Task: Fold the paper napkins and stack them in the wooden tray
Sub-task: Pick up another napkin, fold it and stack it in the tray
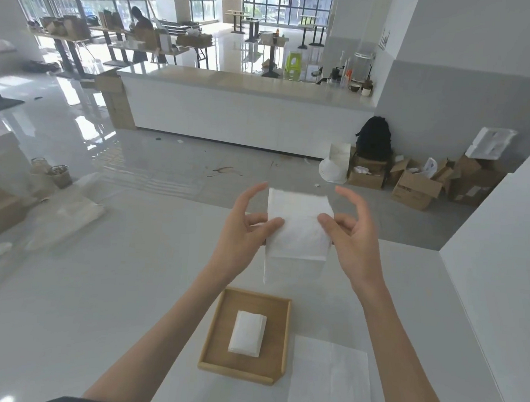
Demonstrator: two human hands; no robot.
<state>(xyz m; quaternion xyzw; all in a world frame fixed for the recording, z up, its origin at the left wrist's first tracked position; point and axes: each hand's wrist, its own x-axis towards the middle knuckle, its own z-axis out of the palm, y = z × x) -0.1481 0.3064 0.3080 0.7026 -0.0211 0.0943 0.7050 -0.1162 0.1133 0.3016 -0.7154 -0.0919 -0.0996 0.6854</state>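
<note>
Both grips pinch the napkin (297, 231) mid-air: left hand (246, 221) and right hand (354, 235) thumb-to-finger on its side edges, other fingers splayed, above the wooden tray (216, 338).

The napkin being worked on (297, 234) is white, thin paper, held up in the air above the table, partly folded with a lower flap hanging down. The wooden tray (217, 329) is a light square one with a low rim, lying flat, with a small stack of folded napkins (247, 333) in its middle. An unfolded napkin (329, 384) lies flat just beside the tray's right edge.
</note>
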